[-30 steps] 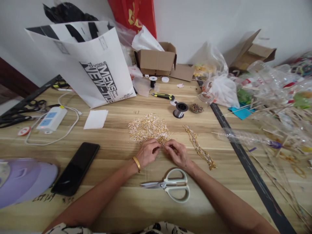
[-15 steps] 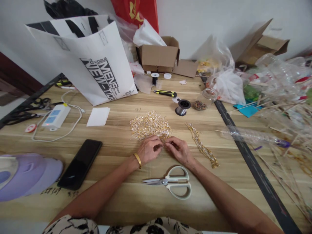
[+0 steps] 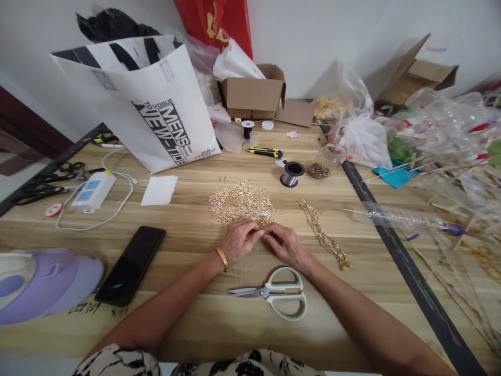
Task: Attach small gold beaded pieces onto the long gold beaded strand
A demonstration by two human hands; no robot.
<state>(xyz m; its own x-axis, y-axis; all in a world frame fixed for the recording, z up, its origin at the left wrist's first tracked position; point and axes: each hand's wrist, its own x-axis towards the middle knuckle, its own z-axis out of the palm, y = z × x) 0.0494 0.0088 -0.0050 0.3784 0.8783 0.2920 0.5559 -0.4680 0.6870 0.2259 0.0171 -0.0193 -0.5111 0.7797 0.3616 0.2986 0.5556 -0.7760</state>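
Note:
My left hand (image 3: 239, 241), a gold bangle (image 3: 222, 259) at its wrist, and my right hand (image 3: 285, 243) meet fingertip to fingertip, both pinched closed. Whatever lies between the fingertips is too small to make out. Just beyond them spreads a pile of gold and clear beads (image 3: 240, 201), its near edge partly covered by my left hand. Thin, faint strands hang below my left hand. To the right of my right hand lies a bundle of gold and clear beaded strands (image 3: 324, 235). White-handled scissors (image 3: 274, 292) rest on the table nearer to me, blades pointing left.
A black phone (image 3: 131, 265), a power strip (image 3: 94, 192) and a white paper bag (image 3: 136, 104) stand left. Behind the beads are a wire spool (image 3: 291, 174), a utility knife (image 3: 264, 152) and a jar of beads (image 3: 326, 161). Plastic and sticks crowd the right.
My fingertips have drawn closer together, and the right fingers have curled lower and more inward. The view has tilted slightly; the beads and scissors stay in place.

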